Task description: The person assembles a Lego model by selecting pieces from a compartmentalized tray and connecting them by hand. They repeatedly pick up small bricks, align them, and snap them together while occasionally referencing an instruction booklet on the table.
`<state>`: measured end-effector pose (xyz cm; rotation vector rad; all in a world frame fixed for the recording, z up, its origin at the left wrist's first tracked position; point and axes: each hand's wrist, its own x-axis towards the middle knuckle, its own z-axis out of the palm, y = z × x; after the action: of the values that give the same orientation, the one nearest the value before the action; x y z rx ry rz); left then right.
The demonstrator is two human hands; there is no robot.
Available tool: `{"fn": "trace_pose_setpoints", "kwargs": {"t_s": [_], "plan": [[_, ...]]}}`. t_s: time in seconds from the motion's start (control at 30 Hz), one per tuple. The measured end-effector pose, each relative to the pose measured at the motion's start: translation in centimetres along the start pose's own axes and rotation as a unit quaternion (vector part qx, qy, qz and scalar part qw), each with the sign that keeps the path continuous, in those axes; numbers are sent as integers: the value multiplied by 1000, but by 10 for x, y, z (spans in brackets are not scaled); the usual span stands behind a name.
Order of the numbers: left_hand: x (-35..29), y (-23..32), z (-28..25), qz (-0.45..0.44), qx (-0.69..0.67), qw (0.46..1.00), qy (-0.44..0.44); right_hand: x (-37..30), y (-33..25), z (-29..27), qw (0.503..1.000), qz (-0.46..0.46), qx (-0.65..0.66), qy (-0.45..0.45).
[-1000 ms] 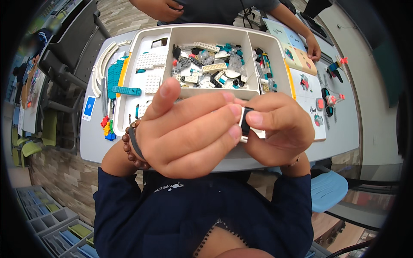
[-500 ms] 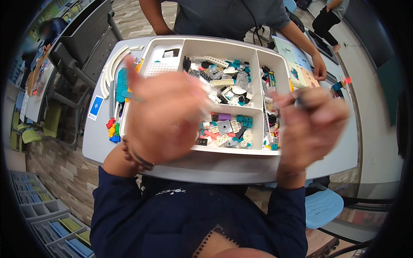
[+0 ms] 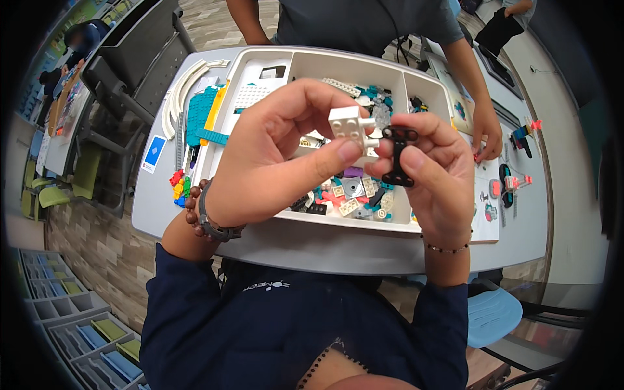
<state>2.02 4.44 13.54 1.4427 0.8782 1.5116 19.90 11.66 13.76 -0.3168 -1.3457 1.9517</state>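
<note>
Brick point(image 3: 343, 123) in white, pegs jutting from its right side, sits pinched between thumb and forefinger of the left hand point(image 3: 263, 153), raised above the tray point(image 3: 351, 67). Just beside the pegs, the right hand point(image 3: 439, 172) pinches a black holed piece point(image 3: 399, 159) between thumb and fingers; whether peg and piece touch, I cannot tell. Half a second ago the hands were well apart; now they have come together, which seems to put the two parts in position to be matched. Loose pieces point(image 3: 353, 188) fill the tray's front compartment; beyond, a co-worker's hand point(image 3: 487, 130) reaches down.
</note>
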Motion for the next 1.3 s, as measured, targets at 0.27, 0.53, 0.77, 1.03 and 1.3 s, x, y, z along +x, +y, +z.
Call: {"fn": "trace_pose_setpoints", "kwargs": {"t_s": [0.27, 0.53, 0.77, 1.03, 1.3], "plan": [[-1, 3, 1, 82, 208, 975, 13, -2, 5, 4, 999, -20, -37, -4], [-1, 2, -5, 167, 401, 901, 0, -3, 10, 3, 997, -40, -63, 2], [0, 0, 1, 236, 471, 850, 23, -3, 15, 0, 998, -45, -48, 11], [2, 0, 0, 260, 506, 822, 5, -2, 13, -1, 1000, -2, -12, 8], [-1, 0, 4, 271, 515, 813, 18, -7, 16, 2, 998, -50, -49, 11]]}}
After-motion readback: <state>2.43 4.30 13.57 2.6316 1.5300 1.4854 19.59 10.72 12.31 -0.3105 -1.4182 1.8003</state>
